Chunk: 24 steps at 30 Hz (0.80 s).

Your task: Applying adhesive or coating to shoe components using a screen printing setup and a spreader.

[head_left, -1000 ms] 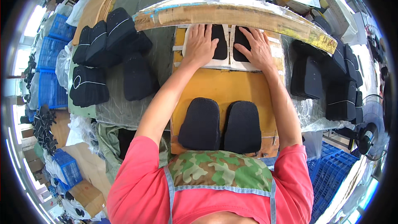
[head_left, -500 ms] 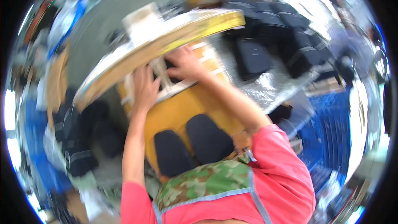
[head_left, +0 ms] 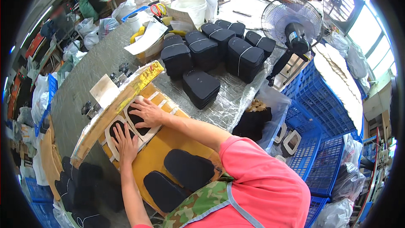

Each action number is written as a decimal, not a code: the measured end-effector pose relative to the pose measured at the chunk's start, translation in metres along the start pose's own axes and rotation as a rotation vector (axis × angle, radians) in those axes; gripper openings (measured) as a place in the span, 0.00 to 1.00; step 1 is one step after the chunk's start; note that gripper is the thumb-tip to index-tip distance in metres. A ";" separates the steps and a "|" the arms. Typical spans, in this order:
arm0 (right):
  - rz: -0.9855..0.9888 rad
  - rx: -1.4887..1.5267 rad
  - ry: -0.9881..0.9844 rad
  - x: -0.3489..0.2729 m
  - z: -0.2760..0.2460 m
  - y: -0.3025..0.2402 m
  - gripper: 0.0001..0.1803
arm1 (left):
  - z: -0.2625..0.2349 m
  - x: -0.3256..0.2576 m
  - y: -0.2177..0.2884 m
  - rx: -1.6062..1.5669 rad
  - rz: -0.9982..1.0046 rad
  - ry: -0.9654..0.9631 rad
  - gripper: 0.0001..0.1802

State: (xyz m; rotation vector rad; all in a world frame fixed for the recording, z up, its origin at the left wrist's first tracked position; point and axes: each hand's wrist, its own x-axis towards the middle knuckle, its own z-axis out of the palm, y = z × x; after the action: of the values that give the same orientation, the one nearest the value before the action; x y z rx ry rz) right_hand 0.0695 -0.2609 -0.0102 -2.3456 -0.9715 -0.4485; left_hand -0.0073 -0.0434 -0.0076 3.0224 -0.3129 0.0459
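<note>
A yellow board lies in front of me, with two white rounded frames set side by side on it, each around a black fabric-like piece. My left hand lies with fingers spread on the left piece. Flat on the right black piece rests my right hand, fingers apart. Beyond them a wooden screen-like frame, partly covered in yellow tape, stands tilted up. Nearer my body, a black rounded piece and a second one lie loose on the board.
Tied stacks of black pieces stand on the grey table, behind a single stack. A fan and blue crates are at the right. A white bucket and papers sit farther back. Other people are in the background.
The view has swung and is now sharp, so the board and hands appear farther left and lower. Both hands remain at the white frames, fingers now plainly spread over the black pieces.
</note>
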 end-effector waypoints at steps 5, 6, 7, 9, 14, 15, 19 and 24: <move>0.011 0.004 0.025 -0.002 0.002 0.004 0.36 | 0.002 0.006 0.002 0.001 0.016 -0.032 0.37; 0.010 -0.023 0.038 -0.004 0.001 0.007 0.35 | 0.004 0.009 0.003 -0.002 0.027 -0.026 0.37; 0.011 -0.022 0.031 -0.004 -0.001 0.007 0.35 | 0.006 0.009 0.002 -0.007 0.031 -0.024 0.37; 0.013 -0.011 0.029 -0.003 -0.001 0.005 0.35 | 0.011 0.007 -0.003 0.009 0.018 0.004 0.35; -0.004 0.000 0.020 0.000 -0.001 -0.001 0.33 | 0.017 0.011 -0.022 -0.122 0.031 0.222 0.28; -0.010 -0.012 0.030 -0.001 0.000 -0.001 0.32 | 0.015 0.012 -0.021 -0.128 0.052 0.255 0.27; 0.009 -0.011 0.019 -0.004 0.000 0.002 0.30 | 0.008 0.013 -0.017 -0.093 0.044 0.237 0.27; 0.052 -0.062 0.127 -0.004 0.004 0.004 0.27 | 0.008 0.012 -0.010 -0.024 -0.021 0.262 0.26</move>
State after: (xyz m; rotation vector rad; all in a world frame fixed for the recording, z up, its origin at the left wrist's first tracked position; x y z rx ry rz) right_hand 0.0703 -0.2628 -0.0168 -2.3595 -0.8467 -0.6068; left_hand 0.0071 -0.0371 -0.0158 2.9469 -0.2550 0.4287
